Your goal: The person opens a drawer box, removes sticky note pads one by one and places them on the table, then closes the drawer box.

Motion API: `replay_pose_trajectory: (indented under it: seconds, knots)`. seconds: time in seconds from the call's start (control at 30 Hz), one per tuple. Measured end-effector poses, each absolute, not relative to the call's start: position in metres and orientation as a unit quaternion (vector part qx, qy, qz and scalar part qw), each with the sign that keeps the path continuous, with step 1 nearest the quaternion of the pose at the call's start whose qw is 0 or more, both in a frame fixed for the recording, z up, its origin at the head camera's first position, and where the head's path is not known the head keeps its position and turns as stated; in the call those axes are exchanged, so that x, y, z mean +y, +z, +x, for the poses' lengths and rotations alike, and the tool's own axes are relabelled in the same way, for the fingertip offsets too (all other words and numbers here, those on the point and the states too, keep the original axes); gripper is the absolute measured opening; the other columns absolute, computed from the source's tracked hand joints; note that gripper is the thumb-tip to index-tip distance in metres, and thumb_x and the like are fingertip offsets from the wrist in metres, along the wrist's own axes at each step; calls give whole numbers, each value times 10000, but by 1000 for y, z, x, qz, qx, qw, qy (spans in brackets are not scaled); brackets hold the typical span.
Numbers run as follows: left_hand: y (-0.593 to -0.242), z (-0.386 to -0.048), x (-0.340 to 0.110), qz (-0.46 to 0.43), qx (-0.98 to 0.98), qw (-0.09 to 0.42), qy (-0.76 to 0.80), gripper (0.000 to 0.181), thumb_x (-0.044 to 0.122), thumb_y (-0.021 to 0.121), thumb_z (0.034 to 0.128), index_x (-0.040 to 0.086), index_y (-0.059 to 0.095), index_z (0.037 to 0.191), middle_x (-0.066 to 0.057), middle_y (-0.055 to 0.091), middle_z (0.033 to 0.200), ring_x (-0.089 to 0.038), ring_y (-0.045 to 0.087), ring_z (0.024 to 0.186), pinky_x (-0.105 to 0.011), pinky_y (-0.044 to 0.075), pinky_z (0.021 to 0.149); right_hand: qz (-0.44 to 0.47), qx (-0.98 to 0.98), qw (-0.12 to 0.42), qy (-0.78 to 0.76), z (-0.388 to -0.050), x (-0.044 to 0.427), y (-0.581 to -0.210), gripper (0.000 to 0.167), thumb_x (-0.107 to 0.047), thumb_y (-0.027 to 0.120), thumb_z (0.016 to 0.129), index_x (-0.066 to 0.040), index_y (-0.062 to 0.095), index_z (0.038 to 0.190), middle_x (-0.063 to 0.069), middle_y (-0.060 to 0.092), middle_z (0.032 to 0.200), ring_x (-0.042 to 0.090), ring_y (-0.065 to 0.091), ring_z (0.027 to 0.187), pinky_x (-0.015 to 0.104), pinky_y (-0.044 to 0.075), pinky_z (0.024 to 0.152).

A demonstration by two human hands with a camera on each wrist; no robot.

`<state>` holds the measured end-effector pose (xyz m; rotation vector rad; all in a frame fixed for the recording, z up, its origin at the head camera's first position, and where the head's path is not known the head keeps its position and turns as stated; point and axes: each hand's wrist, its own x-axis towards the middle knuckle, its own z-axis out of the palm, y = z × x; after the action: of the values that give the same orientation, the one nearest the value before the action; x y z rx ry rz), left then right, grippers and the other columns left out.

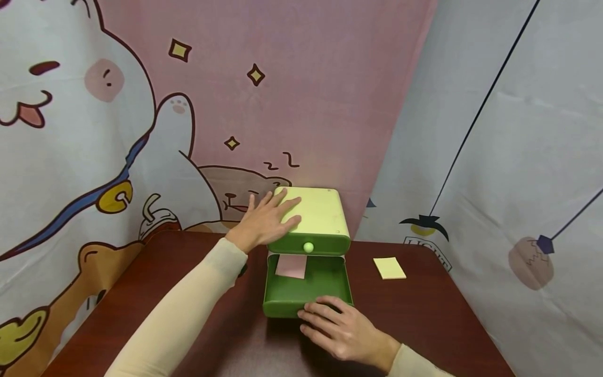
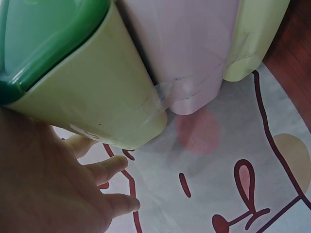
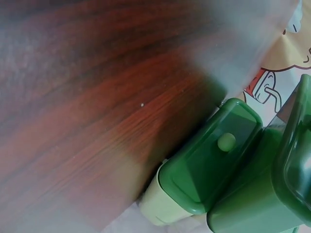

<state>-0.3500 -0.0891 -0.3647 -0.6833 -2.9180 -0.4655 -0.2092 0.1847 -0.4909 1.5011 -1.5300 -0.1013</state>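
A small drawer cabinet [image 1: 316,212] with a pale yellow top and green drawers stands on the table against the wall cloth. My left hand [image 1: 265,222] rests on its top with fingers spread; in the left wrist view, this hand [image 2: 53,179] lies beside the yellow casing. Below the shut top drawer with its round knob [image 1: 308,247], a green drawer [image 1: 325,283] is pulled out. Inside it, toward the back left, lies a pink sticky note pad [image 1: 291,267]. My right hand [image 1: 346,332] touches the drawer's front edge with extended fingers, hiding part of it; its thumb is hidden.
A yellow sticky note pad [image 1: 390,268] lies on the dark red-brown table [image 1: 424,309], right of the cabinet. A cartoon-printed cloth [image 1: 330,78] hangs behind. In the right wrist view, another shut green drawer [image 3: 194,170] with a knob sits beside the pulled-out one.
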Motion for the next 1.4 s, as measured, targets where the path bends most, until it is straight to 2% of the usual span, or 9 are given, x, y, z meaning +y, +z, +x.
replay_pose_trajectory:
  seconds: [0.5,1.0,1.4]
  knots:
    - [-365,-350,-89,-226,-959,50,-161,735,746,324,1183,444,309,1853,-28,141,1993,-487,155,1835,-842,-49,1421,631,-608,479,-58,-203,184,-491,366,-110,571,1208,-222,910,1127,12,905,1211,189,842,1149,376,696,977]
    - [-364,-351,-89,-229,-959,54,-156,744,749,321,1177,438,314,1853,-24,140,1993,-479,162,1836,-845,-5,1426,645,-589,481,-77,-203,186,-491,367,-120,571,1191,-248,907,1117,-3,900,1228,166,836,1156,354,693,976]
    - [-366,-351,-90,-227,-959,52,-161,756,767,314,1168,442,316,1851,-28,143,1993,-487,163,1834,-837,-23,1427,667,-585,454,-82,-198,185,-486,403,-90,530,1193,-231,899,1114,5,890,1249,153,817,1157,326,683,960]
